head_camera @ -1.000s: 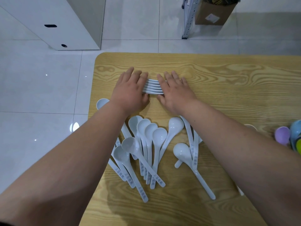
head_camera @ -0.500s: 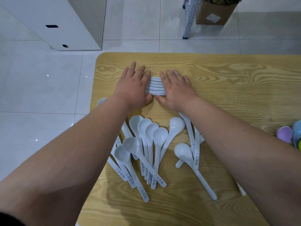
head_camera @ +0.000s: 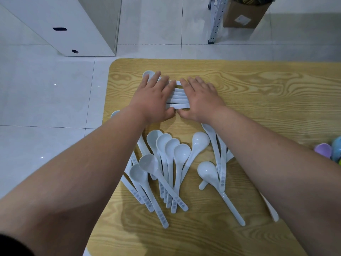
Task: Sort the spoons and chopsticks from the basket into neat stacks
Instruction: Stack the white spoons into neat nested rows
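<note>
A row of white spoons point(head_camera: 178, 97) lies sideways near the far left of the wooden table point(head_camera: 258, 93), their handles packed side by side. My left hand point(head_camera: 154, 97) lies flat over the bowl end, fingers straight, with one spoon bowl point(head_camera: 148, 73) showing past the fingertips. My right hand point(head_camera: 200, 98) lies flat over the handle end, so both palms press the row from either side. Closer to me, several loose white spoons point(head_camera: 166, 163) lie fanned out, and a few more point(head_camera: 215, 163) lie under my right forearm. No chopsticks or basket are in view.
A purple and blue object point(head_camera: 330, 150) sits at the table's right edge. On the tiled floor stand a white cabinet point(head_camera: 64, 24), a metal ladder leg point(head_camera: 215, 21) and a cardboard box point(head_camera: 243, 13). The table's left edge point(head_camera: 106, 108) is close to my left hand.
Both hands have slid the row of spoons slightly farther away across the table, keeping it pressed between them. A spoon bowl now shows beyond my left fingertips.
</note>
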`<state>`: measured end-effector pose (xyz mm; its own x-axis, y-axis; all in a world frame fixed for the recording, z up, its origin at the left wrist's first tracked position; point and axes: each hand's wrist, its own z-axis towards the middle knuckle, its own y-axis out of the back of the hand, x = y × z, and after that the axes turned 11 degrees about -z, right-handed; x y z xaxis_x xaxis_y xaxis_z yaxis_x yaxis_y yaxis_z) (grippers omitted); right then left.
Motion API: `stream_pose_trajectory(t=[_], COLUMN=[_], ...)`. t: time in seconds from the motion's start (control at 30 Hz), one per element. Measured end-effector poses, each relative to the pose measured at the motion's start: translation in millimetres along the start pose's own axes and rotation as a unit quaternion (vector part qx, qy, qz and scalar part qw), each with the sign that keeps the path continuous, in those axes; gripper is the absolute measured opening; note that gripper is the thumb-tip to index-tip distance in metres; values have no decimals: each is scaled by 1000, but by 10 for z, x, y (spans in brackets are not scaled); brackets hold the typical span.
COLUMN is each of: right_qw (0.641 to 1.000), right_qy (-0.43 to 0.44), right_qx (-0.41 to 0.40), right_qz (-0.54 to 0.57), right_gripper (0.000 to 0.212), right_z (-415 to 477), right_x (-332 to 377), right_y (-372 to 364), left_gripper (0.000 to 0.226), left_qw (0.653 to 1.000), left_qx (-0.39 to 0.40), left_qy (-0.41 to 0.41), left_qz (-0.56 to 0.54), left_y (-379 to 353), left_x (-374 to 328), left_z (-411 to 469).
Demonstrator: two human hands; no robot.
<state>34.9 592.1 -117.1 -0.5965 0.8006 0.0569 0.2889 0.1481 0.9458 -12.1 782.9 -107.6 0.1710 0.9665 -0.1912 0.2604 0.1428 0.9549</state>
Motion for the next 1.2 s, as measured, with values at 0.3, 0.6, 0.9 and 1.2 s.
stream_pose_trajectory(t=[0.3, 0.6, 0.9, 1.2], right_qw=[1000, 982, 990, 968], right_qy=[-3, 50, -21, -120], right_qx=[0, -139, 51, 46], right_qz=[-7, 114, 127, 217], right_gripper=[88, 30, 48, 19], right_z=[-84, -1018, -2018, -2168], right_x=[-10, 568, 1426, 1531], right_y=[72, -30, -535, -391], left_gripper=[58, 25, 43, 6], left_qw=[994, 974, 926, 911], left_qx=[-89, -152, -42, 51], left_qy=[-19, 51, 203, 232], left_qz=[-56, -159, -317, -336], left_y=[90, 21, -234, -216], left_x=[-55, -249, -297, -348], left_z=[-236, -1445, -2191, -2210])
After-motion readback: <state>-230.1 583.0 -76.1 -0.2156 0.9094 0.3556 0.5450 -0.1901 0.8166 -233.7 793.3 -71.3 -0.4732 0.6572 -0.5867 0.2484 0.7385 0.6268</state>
